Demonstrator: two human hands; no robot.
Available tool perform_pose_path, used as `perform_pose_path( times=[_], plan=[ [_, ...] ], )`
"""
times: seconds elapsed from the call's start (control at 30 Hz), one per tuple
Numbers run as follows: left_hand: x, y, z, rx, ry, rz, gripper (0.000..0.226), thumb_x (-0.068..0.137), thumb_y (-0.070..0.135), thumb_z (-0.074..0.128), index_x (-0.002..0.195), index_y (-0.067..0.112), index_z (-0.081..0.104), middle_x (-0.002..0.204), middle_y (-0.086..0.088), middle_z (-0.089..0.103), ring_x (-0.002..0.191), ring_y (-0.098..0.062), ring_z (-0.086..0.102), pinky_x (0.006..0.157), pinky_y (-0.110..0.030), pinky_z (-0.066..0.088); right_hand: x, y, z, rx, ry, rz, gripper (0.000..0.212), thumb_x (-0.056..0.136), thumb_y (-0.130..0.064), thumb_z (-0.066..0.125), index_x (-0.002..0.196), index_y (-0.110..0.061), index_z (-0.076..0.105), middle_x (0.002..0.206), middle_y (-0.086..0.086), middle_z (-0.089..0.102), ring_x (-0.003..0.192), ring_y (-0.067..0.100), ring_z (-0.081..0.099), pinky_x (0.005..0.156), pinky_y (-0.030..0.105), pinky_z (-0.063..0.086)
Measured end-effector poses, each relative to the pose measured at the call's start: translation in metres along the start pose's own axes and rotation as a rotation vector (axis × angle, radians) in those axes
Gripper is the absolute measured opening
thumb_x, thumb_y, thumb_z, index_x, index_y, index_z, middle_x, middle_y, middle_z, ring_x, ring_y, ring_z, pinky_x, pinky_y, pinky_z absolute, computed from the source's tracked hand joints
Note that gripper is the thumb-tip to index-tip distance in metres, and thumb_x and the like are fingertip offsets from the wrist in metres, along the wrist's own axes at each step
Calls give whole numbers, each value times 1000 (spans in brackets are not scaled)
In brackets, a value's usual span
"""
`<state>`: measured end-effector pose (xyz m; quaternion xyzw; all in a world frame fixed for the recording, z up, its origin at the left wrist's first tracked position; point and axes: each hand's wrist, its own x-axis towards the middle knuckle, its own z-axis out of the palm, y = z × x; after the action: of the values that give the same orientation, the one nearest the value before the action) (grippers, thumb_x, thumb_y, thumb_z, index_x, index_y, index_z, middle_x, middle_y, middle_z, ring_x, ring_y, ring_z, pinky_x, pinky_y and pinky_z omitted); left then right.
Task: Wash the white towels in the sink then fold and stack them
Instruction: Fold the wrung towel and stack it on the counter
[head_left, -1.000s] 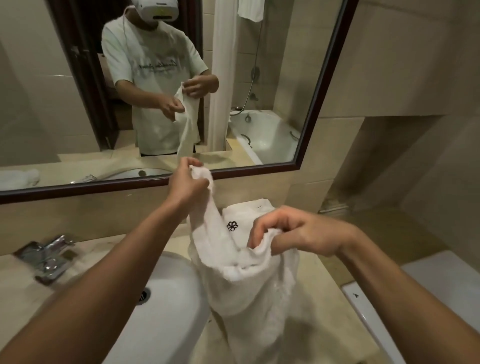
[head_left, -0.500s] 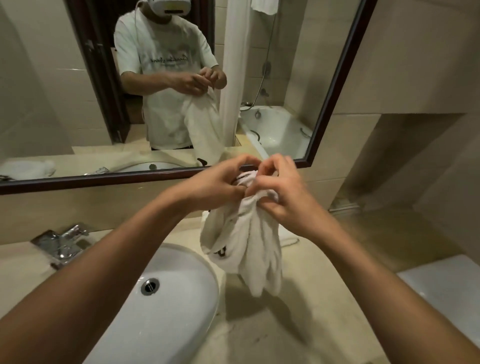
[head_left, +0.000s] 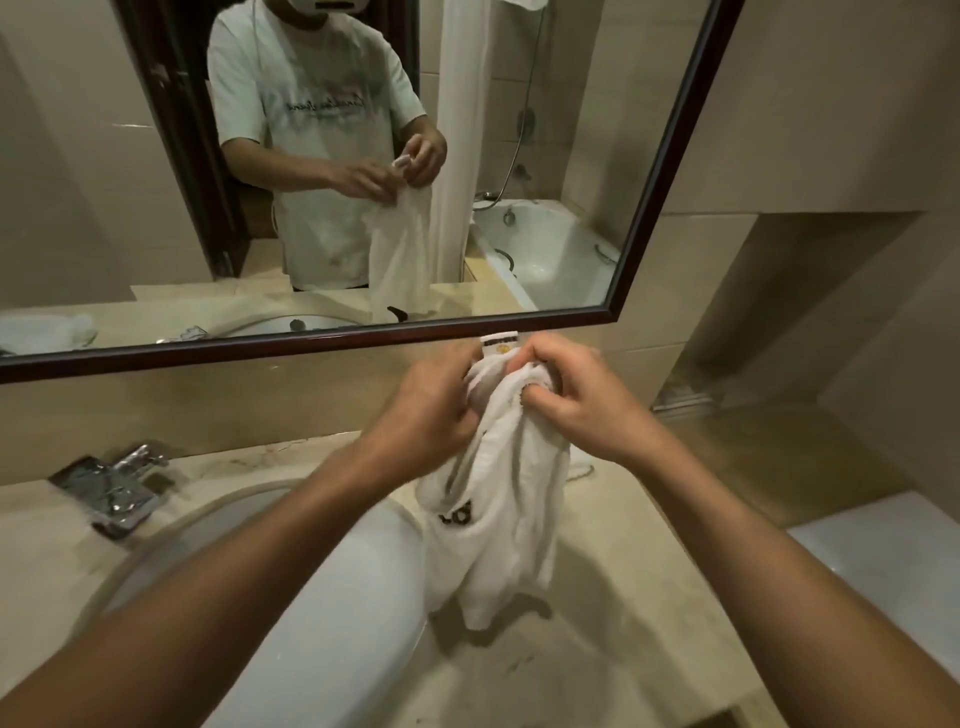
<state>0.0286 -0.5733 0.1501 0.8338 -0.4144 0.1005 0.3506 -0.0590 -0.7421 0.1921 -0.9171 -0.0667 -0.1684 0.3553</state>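
White towel (head_left: 498, 499) hangs bunched at frame centre, above the worktop (head_left: 623, 597) just right of the sink (head_left: 332, 597); your left hand (head_left: 431, 410) and right hand (head_left: 566, 395) both grip its top edge.

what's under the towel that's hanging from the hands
Below the white towel, gripped by the left hand and right hand, lie the sink rim and beige counter. The patch directly behind the cloth is covered.

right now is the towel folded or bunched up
Bunched up: the white towel hangs in loose gathers, its top gripped by the left hand and right hand.
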Motion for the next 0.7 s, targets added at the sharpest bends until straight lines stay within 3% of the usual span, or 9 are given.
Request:
perform_pose_path(
  times=[0.07,0.17,0.23,0.33,0.43,0.47,0.57,0.63,0.7],
  plan=[
    [-17,-12,21,-5,15,-149,9,87,17,62,94,20,65,87,5,62,81,-22,59,70,-39,50,-1,-4,6,-54,-35,-41,16,84,-1,60,95,-11,67,92,-4,61,81,3,52,73,13,39],
    [-31,-21,43,-179,34,-374,10,90,14,59,93,18,68,84,-1,70,81,-27,63,70,-42,52,-3,-4,15,-100,-94,-91,18,80,-10,55,94,-10,66,90,-4,58,84,9,54,75,19,41],
    [-37,-21,54,-111,-36,-351,10,91,10,51,93,12,61,83,-5,65,79,-29,59,68,-41,48,-6,0,14,-90,-86,-66,20,79,-10,53,94,-9,67,91,1,62,86,17,58,78,30,45],
    [-38,-27,57,-37,-102,-288,4,90,8,51,86,10,52,80,0,52,76,-23,50,64,-34,34,-13,6,6,-57,-67,-26,16,83,1,59,93,-8,67,93,1,64,88,15,59,81,36,47],
    [-28,-38,49,78,-293,-356,5,93,19,57,87,20,56,90,-4,60,84,-28,59,65,-31,38,-19,11,1,-83,-80,-14,17,86,5,62,94,-9,69,96,0,65,93,14,62,82,36,49],
    [-25,-39,43,-22,-312,-476,9,94,19,57,85,21,58,87,-4,63,82,-26,60,64,-30,41,-20,12,1,-95,-81,-22,18,86,6,62,93,-8,69,97,1,65,93,15,62,82,36,49],
    [-16,-32,24,-686,-333,-927,14,96,7,51,89,13,62,86,-6,64,78,-23,62,71,-33,55,-24,19,-8,-137,-77,-24,19,86,9,61,94,-8,67,98,5,62,91,10,57,82,26,46],
    [-10,-28,16,-861,-259,-1036,11,95,3,48,91,7,57,87,-9,60,77,-24,62,72,-38,57,-23,23,-18,-204,-85,-10,21,87,7,62,97,-11,66,101,4,58,92,8,53,82,20,43],
    [-6,-24,8,-826,-225,-961,13,94,-1,45,95,3,57,86,-10,59,75,-22,59,69,-36,55,-22,30,-29,-277,-108,-2,19,89,1,64,100,-15,62,104,2,56,95,12,52,84,25,45]
  ],
)
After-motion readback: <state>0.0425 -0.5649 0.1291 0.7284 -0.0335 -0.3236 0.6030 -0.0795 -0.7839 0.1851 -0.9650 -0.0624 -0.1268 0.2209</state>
